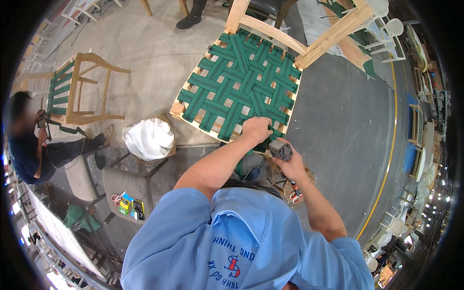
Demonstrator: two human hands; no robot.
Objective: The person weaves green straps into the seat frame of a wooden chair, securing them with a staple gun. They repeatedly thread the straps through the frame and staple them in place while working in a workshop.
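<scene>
A wooden chair frame (241, 21) stands in front of me, its seat woven from dark green webbing (237, 79). At the near right edge of the seat, my left hand (257, 130) is closed on a green webbing strap (263, 143). My right hand (292, 164) grips a staple gun (281, 150), with its grey head close beside the strap and the near rail. A hose fitting runs down from the gun by my right wrist. The gun's tip and the strap's end are hidden.
A person (24, 140) works at the left beside another chair (79, 87) with green straps. A box lined with a white bag (150, 139) stands left of my seat. Scissors (116, 198) and small packs (126, 204) lie on a grey cushion (123, 181).
</scene>
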